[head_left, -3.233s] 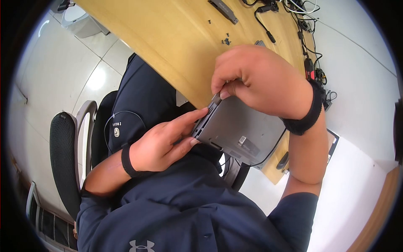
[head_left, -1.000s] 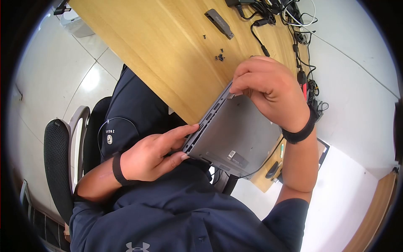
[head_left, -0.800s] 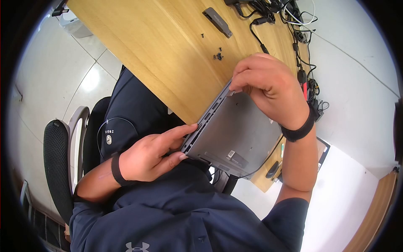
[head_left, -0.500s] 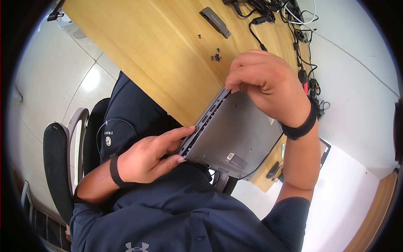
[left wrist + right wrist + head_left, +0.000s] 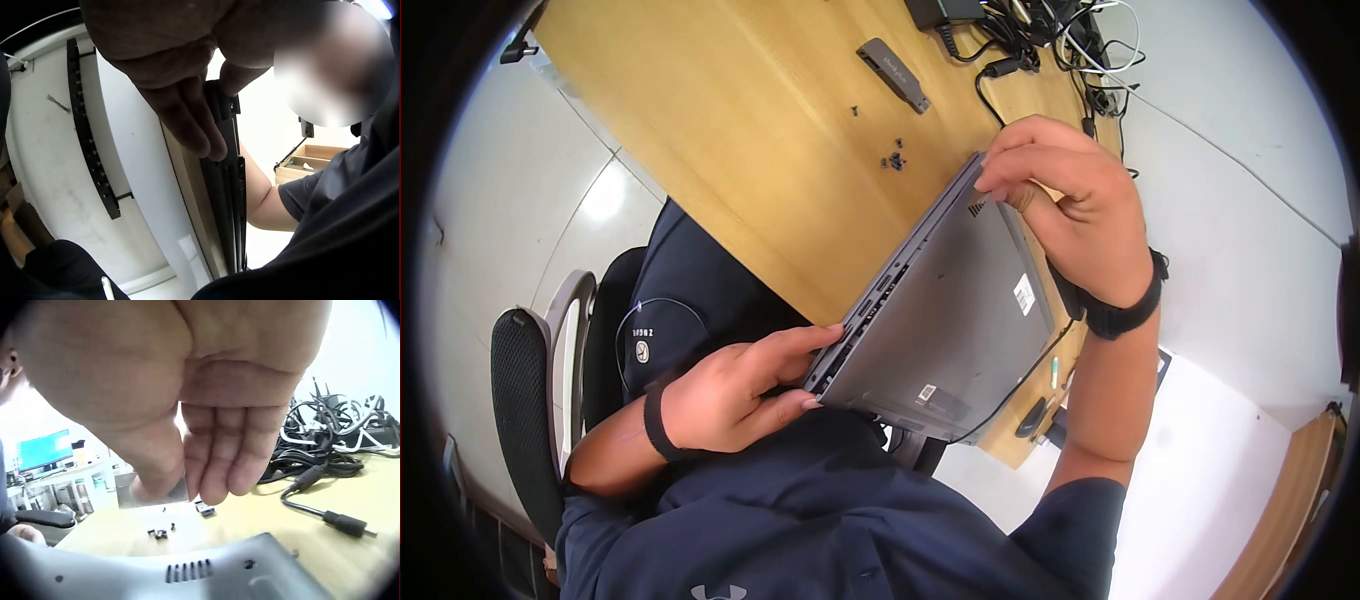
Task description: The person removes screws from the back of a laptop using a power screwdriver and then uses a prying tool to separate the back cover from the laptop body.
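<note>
A grey laptop [image 5: 950, 310] is held tilted, underside toward me, over the desk's front edge. Along its port side a dark gap [image 5: 887, 294] shows between the bottom cover and the body. My left hand [image 5: 730, 395] grips the near corner, thumb on the underside and fingers along the port edge. At the far corner is my right hand [image 5: 1075, 205], its thumb and forefinger pinching a thin, flat grey card-like piece [image 5: 124, 490], seen in the right wrist view. There the piece stands just above the laptop's vented underside.
Several small screws [image 5: 895, 160] lie on the wooden desk [image 5: 730, 150], with a dark grey USB stick [image 5: 893, 75] beyond them. Tangled cables and an adapter [image 5: 945, 12] crowd the back. A black cable [image 5: 1025, 380] runs across the laptop's lower right side.
My right hand has slid along the port edge away from my left hand to the far corner. More of the gap shows behind it. The left hand keeps its hold.
</note>
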A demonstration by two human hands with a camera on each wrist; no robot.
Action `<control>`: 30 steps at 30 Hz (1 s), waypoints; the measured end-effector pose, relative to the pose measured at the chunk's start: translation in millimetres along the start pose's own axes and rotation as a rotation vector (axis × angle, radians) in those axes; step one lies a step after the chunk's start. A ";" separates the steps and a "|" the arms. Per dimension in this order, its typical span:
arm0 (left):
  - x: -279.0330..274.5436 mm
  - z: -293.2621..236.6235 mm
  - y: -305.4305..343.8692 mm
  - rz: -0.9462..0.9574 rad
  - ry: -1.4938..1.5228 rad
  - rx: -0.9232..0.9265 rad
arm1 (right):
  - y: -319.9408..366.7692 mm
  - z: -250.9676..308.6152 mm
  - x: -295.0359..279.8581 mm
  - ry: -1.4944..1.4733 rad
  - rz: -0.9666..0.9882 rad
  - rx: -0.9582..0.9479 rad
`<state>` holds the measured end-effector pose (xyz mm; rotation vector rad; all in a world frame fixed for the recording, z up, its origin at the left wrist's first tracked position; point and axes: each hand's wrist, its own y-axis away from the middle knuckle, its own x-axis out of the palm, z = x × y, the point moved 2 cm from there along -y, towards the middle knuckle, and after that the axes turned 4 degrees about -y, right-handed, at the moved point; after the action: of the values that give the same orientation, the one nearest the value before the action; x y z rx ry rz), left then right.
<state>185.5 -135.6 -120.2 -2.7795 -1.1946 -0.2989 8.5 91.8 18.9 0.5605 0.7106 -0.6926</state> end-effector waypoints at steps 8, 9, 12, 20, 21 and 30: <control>-1.9 2.8 1.2 0.020 0.010 0.006 | -3.3 -16.2 4.8 0.067 -0.004 -0.013; -1.1 4.2 1.4 0.022 0.013 0.005 | -4.2 -16.4 5.5 0.101 -0.028 -0.058; -0.8 6.1 0.5 -0.014 0.040 0.056 | -5.9 -16.2 6.8 0.077 -0.043 -0.031; -3.8 4.4 -0.9 0.035 0.067 0.004 | -7.5 -21.1 4.8 0.088 -0.025 -0.043; -3.3 4.8 -1.2 0.038 0.067 0.004 | -7.6 -21.7 4.5 0.094 -0.027 -0.057; -3.2 5.7 -2.0 0.016 -0.001 0.062 | -14.8 -26.4 -0.5 0.041 0.108 0.023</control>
<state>182.7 -135.6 -126.4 -2.7351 -1.1609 -0.2545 -13.0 100.1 -0.8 0.6314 0.7059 -0.5904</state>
